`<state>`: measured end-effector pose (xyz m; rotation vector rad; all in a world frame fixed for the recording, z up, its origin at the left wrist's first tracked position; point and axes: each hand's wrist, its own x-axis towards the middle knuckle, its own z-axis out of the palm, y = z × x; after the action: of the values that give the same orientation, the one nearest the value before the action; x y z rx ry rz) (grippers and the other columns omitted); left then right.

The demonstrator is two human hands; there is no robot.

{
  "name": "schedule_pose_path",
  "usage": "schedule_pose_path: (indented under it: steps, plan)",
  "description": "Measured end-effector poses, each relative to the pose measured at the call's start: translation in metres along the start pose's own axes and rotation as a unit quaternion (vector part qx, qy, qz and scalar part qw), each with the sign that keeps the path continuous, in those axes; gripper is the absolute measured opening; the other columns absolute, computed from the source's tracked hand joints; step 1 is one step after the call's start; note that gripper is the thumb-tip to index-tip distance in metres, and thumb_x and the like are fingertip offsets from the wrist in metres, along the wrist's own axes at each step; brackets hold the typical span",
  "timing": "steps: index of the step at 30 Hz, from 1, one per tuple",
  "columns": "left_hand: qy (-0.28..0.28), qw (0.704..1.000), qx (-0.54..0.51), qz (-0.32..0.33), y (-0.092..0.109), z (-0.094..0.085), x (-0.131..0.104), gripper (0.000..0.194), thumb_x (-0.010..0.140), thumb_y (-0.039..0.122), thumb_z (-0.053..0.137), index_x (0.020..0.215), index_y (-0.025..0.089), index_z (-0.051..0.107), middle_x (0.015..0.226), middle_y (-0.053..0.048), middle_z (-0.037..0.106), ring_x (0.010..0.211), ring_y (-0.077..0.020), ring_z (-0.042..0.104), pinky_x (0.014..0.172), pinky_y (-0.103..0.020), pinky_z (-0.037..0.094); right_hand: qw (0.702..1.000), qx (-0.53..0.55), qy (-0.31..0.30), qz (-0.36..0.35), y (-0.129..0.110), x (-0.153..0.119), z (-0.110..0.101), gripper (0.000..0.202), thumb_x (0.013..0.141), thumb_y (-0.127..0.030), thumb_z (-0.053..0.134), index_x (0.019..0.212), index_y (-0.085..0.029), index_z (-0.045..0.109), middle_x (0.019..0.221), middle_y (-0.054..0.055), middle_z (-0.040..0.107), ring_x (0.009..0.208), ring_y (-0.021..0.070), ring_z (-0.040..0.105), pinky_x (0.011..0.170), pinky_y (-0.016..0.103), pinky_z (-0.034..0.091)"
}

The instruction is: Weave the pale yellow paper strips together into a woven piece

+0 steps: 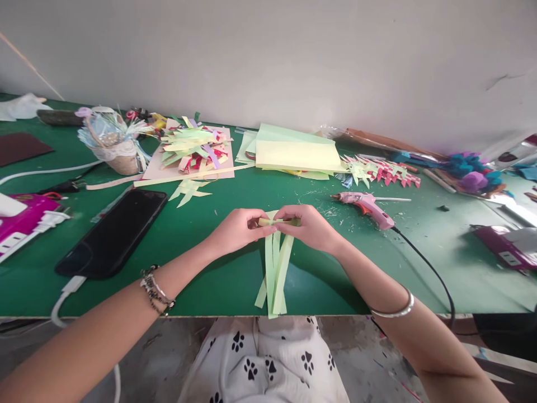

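Near the front edge of the green table (218, 291), the left hand (237, 228) and right hand (310, 226) meet at mid-table, fingers of both pinched together on the top of a bundle of pale green paper strips (274, 268), whose loose ends fan down to the near edge. Bare green surface lies just left and right of the hands, bounded by a black phone (113, 232) to the left and a pink glue gun (364, 204) to the right, with stacked paper sheets (296, 154) farther back.

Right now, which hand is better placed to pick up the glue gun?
Probably the right hand. The pink glue gun lies on the green table just beyond it, while the left hand sits farther away. Both hands pinch the light green paper strips.
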<state>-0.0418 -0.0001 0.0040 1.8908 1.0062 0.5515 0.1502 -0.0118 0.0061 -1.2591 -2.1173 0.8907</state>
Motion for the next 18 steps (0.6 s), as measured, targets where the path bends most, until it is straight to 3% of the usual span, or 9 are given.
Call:
schedule_pose_path:
  steps: [7, 14, 18]
  plan:
    - [0.041, 0.999, 0.020, 0.015, 0.000, 0.000, 0.000, 0.038, 0.077, 0.051, 0.055, 0.060, 0.017, 0.057, 0.054, 0.002, 0.058, 0.046, -0.0092, 0.048, 0.049, -0.020, 0.036, 0.998, 0.045, -0.010, 0.032, -0.005, -0.002, -0.003, 0.021, 0.081, -0.034, 0.053, 0.074, -0.017, 0.063, 0.066, 0.001, 0.064, 0.060, 0.0115, 0.053, 0.058, 0.024, 0.038]
    - [0.015, 0.999, 0.029, 0.007, 0.002, -0.005, -0.002, 0.036, 0.079, 0.046, 0.054, 0.061, 0.016, 0.062, 0.057, 0.000, 0.061, 0.047, -0.0093, 0.048, 0.047, -0.020, 0.036, 0.998, 0.040, -0.030, 0.023, -0.005, -0.003, -0.007, 0.023, 0.082, -0.033, 0.051, 0.070, -0.016, 0.061, 0.068, 0.002, 0.066, 0.062, 0.0116, 0.054, 0.060, 0.024, 0.039]
    - [0.010, 1.000, 0.018, 0.004, 0.002, -0.009, -0.002, 0.035, 0.081, 0.046, 0.051, 0.072, 0.016, 0.068, 0.068, -0.002, 0.067, 0.052, -0.0104, 0.052, 0.049, -0.020, 0.039, 0.999, 0.034, -0.025, 0.029, -0.005, -0.005, -0.011, 0.022, 0.082, -0.033, 0.051, 0.071, -0.016, 0.061, 0.067, 0.001, 0.065, 0.061, 0.0111, 0.053, 0.059, 0.024, 0.039]
